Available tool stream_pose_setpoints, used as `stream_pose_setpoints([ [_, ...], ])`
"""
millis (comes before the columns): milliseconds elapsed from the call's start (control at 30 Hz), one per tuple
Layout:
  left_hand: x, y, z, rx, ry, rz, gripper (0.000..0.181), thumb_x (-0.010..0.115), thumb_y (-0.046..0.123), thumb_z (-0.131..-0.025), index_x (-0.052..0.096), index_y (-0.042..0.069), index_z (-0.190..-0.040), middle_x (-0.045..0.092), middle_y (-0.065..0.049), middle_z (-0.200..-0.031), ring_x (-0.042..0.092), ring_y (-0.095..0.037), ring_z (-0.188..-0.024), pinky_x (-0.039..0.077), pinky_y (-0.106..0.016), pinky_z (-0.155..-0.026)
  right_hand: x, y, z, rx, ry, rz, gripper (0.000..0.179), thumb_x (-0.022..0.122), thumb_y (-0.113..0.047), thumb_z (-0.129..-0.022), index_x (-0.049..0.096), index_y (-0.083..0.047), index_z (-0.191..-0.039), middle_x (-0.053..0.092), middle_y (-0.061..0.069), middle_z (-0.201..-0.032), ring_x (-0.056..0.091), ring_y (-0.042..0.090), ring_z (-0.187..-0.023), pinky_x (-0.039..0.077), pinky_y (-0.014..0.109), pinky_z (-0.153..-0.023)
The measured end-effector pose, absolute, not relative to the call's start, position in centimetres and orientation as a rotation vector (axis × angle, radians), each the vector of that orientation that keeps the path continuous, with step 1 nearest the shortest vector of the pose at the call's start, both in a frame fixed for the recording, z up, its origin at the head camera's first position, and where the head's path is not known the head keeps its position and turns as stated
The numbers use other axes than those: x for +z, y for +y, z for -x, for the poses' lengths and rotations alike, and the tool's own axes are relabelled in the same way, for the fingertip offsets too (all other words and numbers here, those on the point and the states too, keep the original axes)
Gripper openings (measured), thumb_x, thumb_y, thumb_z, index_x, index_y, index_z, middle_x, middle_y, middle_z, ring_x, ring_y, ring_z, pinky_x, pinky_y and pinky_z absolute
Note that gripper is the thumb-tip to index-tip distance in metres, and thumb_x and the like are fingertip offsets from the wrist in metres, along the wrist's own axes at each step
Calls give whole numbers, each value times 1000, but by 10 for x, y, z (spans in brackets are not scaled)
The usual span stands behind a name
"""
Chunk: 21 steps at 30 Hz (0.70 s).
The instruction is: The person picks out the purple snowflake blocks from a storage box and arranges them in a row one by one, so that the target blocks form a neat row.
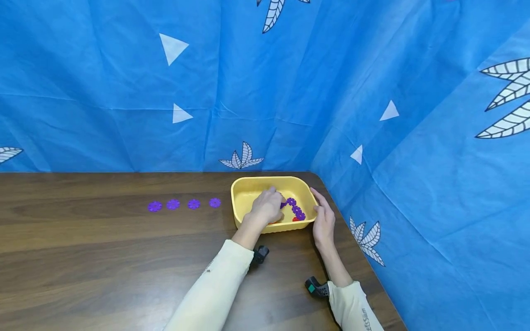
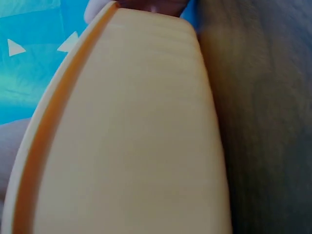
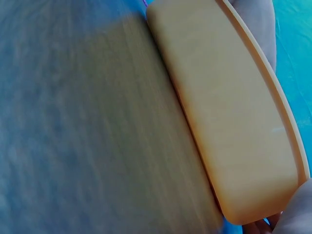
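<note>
Head view: two pale sleeves, the left one (image 1: 211,287) and the lettered right one (image 1: 357,307), stretch across a brown wood-grain tabletop (image 1: 103,271) from the near edge of the frame. Black devices sit at both wrists, one at the right wrist (image 1: 316,288) and another, farther in, at the left (image 1: 261,254). Beyond them, the right hand (image 1: 324,223) grips the right end of a yellow tub (image 1: 237,204), thumb at the rim and fingers along the outer wall. The left hand (image 1: 266,207) reaches down inside the tub; its fingertips are hidden, and whether they pinch anything cannot be told. The tub rests upright on the tabletop, near its far right corner. Inside, notched purple pieces (image 1: 296,210) lie in a short line between the two hands, one of them right beside the left hand's fingers, with bits of red (image 1: 296,219) near the front wall. To the left of the tub, four purple discs (image 1: 193,203) lie flat on the wood in a spaced row. Both wrist cameras are largely filled by the tub's smooth outer wall. Behind the table hangs a blue curtain (image 1: 124,133) printed with white triangles and leaves.
</note>
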<state>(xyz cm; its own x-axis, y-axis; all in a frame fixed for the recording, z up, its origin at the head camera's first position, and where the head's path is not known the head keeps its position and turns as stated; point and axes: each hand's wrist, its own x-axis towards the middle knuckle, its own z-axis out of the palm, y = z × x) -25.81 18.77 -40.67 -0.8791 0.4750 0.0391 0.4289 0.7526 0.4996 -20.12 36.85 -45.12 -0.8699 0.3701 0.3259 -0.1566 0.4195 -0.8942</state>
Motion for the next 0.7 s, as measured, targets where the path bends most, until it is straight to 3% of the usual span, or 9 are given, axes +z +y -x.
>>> stream_pose_setpoints([
  [133,-409,189,260,856,2896,-672,13,77,-1,-88,79,10,-93,64,-4,-98,59,-20,-90,55,-36,-77,-435,359,191,1460,-2210,154,51,34,3,-104,57,-2,-149,56,14,-156,44,29,-151,33,53,-125],
  [200,-411,189,261,876,2914,-654,19,75,-6,-87,69,9,-77,60,-5,-88,55,-20,-81,51,-34,-68,-431,357,187,1458,-2213,144,51,34,3,-104,57,-2,-149,56,15,-156,45,29,-150,34,53,-124],
  [300,-412,190,262,851,2927,-644,33,71,-11,-85,54,11,-66,54,-5,-79,49,-19,-73,45,-32,-61,-431,357,186,1467,-2210,134,51,34,3,-104,57,-3,-149,56,14,-155,46,27,-150,35,50,-124],
  [400,-412,191,262,851,2928,-636,30,73,-10,-85,57,11,-71,55,-4,-81,50,-19,-74,45,-33,-61,-432,357,186,1462,-2206,120,51,35,3,-104,57,-3,-149,57,13,-155,47,26,-149,37,49,-123],
  [567,-408,189,260,912,2940,-651,22,79,-4,-83,65,9,-93,60,-4,-89,57,-21,-81,52,-36,-68,-430,356,185,1437,-2209,107,51,36,3,-104,58,-3,-149,57,14,-155,46,27,-150,36,50,-124],
  [700,-399,183,258,959,2956,-674,22,83,4,-83,63,9,-90,58,-3,-88,56,-21,-81,49,-34,-67,-429,357,184,1423,-2220,118,50,36,2,-104,58,-3,-149,57,13,-155,45,27,-150,35,50,-124],
])
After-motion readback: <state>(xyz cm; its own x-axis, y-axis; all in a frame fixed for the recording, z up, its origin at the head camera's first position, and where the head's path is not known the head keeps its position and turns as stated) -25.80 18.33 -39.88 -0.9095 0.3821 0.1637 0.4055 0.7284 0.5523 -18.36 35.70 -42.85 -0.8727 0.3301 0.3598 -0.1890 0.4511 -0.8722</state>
